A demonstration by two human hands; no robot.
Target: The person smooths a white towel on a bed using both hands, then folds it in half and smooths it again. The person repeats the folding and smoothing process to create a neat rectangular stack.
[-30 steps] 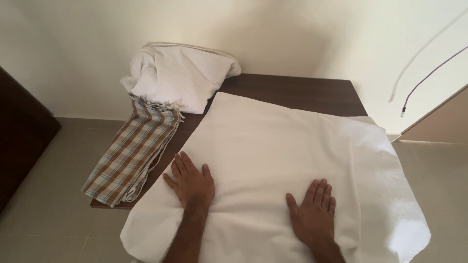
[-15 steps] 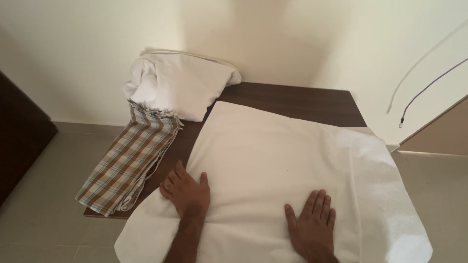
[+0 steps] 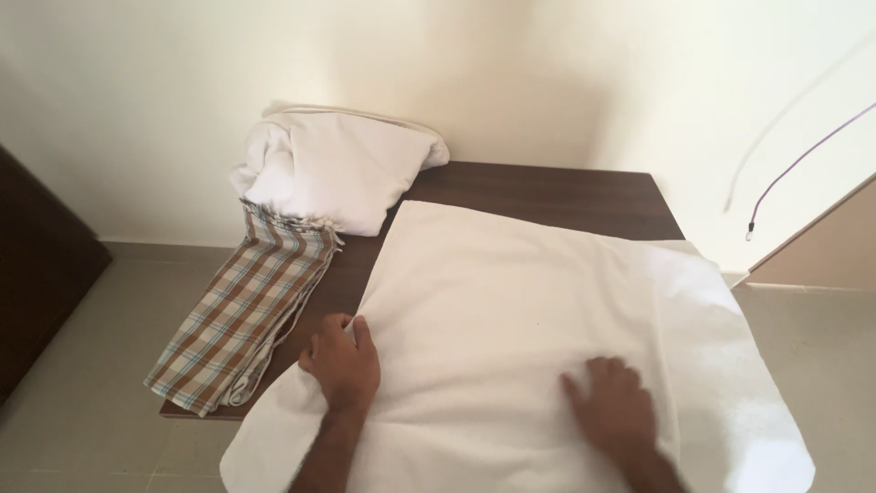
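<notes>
A large white towel [image 3: 520, 310] lies spread over a dark wooden table [image 3: 547, 187], hanging off its near and right edges. My left hand [image 3: 342, 361] rests on the towel's left edge, its fingers curled over the hem. My right hand [image 3: 613, 406] lies flat on the towel near the lower right, fingers together and pointing up-left. Whether the left hand pinches the hem or only presses on it is unclear.
A bundle of white cloth [image 3: 338, 164] sits at the table's far left corner. A folded brown and blue checked cloth [image 3: 246, 315] hangs over the left edge. A dark cabinet [image 3: 36, 274] stands at left; thin cables [image 3: 803, 155] hang on the right wall.
Both hands have slid toward me over the towel. My left hand's fingers have curled at the left hem, and the right hand has turned its fingers up-left.
</notes>
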